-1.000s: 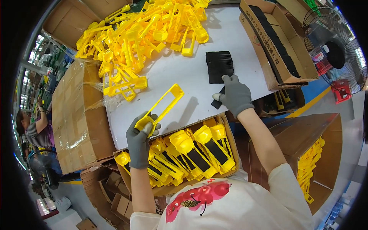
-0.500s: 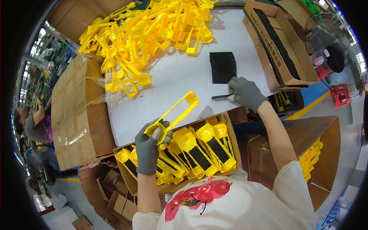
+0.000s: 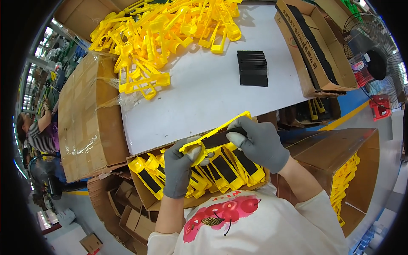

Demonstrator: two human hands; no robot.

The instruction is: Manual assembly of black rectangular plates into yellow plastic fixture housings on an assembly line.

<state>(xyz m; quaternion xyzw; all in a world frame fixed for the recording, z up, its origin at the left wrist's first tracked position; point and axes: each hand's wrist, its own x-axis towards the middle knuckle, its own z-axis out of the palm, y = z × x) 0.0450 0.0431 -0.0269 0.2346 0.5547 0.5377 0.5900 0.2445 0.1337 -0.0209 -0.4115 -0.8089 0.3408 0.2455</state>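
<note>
My left hand [image 3: 177, 172], in a grey glove, is closed round the wide end of a yellow plastic frame [image 3: 224, 126]. A flat black strip [image 3: 216, 140] lies at the frame's opening, pinched at its far end by my gloved right hand [image 3: 262, 146]. Whether the strip is fully seated cannot be made out, as fingers cover both ends. Just below my hands, a cardboard box holds several yellow frames fitted with black strips [image 3: 223, 169]. On the white table [image 3: 199, 95] ahead lies a fanned stack of black strips [image 3: 253, 73].
A large heap of yellow frames [image 3: 157, 36] covers the table's far left. An open carton of black strips [image 3: 312, 46] stands far right, by a fan [image 3: 376, 63]. A taped carton [image 3: 87, 114] borders the left; another carton [image 3: 340, 144] holds yellow parts at right. A person [image 3: 40, 134] is at far left.
My right hand has come from beside the stack back to the yellow frame, bringing a black strip. The frame, still in my left hand, has tilted lower and moved slightly right.
</note>
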